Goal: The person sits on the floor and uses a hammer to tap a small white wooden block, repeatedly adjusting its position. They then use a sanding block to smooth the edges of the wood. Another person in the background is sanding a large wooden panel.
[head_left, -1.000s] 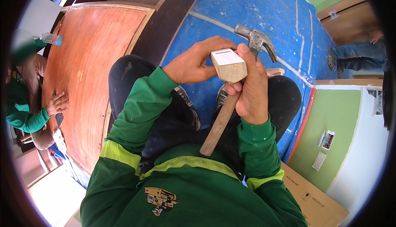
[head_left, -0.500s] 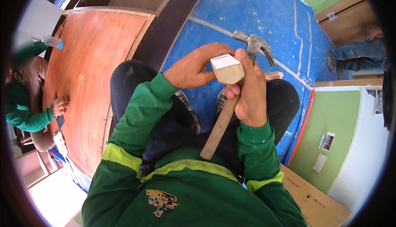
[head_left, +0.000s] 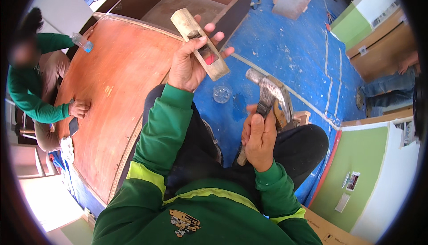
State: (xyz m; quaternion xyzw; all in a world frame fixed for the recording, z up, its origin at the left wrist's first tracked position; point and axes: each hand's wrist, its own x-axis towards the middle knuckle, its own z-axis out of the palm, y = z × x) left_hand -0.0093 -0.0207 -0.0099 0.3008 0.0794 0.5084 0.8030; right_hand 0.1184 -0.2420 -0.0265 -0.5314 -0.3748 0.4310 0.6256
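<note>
My left hand [head_left: 186, 70] is raised over the edge of the reddish board, its thumb across a small wooden hand plane [head_left: 183, 24]. The plane is tilted, and the slot in its body faces up, with something red in it. Lower and to the right, my right hand [head_left: 260, 140] is closed round the handle of a claw hammer [head_left: 269, 88], just below its steel head. The hammer head points up and away from me, apart from the plane. Past the hammer, a wooden piece [head_left: 281, 116] is partly hidden behind it.
A large reddish wooden panel [head_left: 116, 67] lies at my left, a brown open cabinet box [head_left: 191, 4] beyond it. A clear plastic container [head_left: 221, 93] stands on the blue floor covering [head_left: 267, 44]. A co-worker [head_left: 35, 84] sits at the far left; another person's legs [head_left: 388, 93] show at right.
My hands have moved apart. My left hand has lifted the plane up and left and turned it slot up; the hammer in my right hand has moved lower.
</note>
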